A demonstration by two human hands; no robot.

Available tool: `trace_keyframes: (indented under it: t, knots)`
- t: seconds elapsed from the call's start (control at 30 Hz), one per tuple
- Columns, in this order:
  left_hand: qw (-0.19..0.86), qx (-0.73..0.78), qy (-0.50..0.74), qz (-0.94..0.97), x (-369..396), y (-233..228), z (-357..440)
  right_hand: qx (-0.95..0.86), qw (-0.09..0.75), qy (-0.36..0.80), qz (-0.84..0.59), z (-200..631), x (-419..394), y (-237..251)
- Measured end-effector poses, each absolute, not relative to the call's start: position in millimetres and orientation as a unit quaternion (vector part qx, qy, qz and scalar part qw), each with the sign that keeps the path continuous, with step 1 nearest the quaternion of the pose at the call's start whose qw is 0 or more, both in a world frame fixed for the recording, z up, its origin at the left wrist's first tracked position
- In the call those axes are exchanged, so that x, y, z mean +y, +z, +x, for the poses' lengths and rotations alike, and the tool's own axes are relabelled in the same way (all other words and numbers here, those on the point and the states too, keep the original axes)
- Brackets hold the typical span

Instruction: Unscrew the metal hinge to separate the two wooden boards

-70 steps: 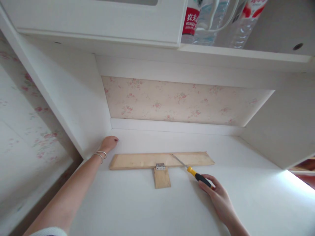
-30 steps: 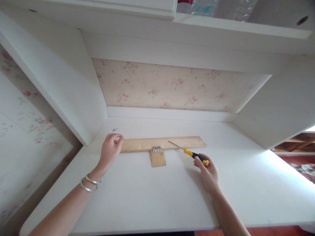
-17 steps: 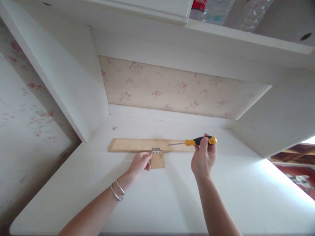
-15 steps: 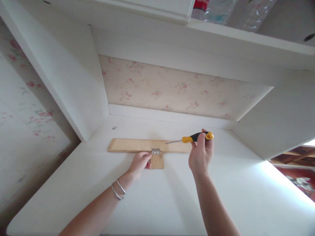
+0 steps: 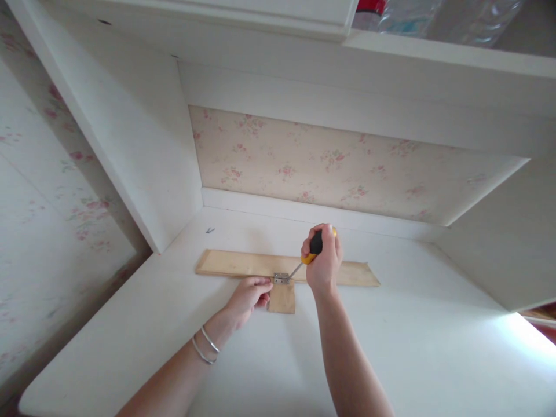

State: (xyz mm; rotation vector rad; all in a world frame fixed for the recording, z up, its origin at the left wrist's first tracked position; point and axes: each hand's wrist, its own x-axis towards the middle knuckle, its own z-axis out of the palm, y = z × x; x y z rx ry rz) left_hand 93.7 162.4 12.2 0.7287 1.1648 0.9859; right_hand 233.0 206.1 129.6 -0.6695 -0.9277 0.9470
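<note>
The right hand (image 5: 324, 263) has its fingers closed around the handle of a screwdriver (image 5: 317, 243), whose thin shaft slants down to the right end of a metal hinge (image 5: 281, 278). The fingers of the left hand (image 5: 247, 298) are bent together at the left edge of the small board (image 5: 282, 298), just beside the left end of the hinge; if they pinch this board, I cannot tell.

The hinge thus lies between the two hands, over the place where the small board meets the long board (image 5: 234, 263). The right hand stands in front of the long board and hides one part of it. On the left wrist are two silver bangles (image 5: 209, 340).

Farther out, a few small dark pieces (image 5: 210, 230) lie on the white desktop (image 5: 417, 347), behind the long board. A white side panel (image 5: 143, 145) rises at the left, flowered wallpaper (image 5: 304, 156) shows at the back, and clear bottles (image 5: 410, 17) stand on the shelf (image 5: 434, 51) above.
</note>
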Motion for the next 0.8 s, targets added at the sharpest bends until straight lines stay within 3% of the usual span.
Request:
trace_keyframes:
  t: [0.6, 0.8]
  knots:
    - [0.671, 0.538, 0.337, 0.383, 160, 15, 89, -0.448, 0.723, 0.435, -0.295, 237, 210, 111]
    - [0.680, 0.499, 0.416, 0.339, 161, 18, 95, -0.478, 0.704, 0.435, -0.296, 234, 207, 110]
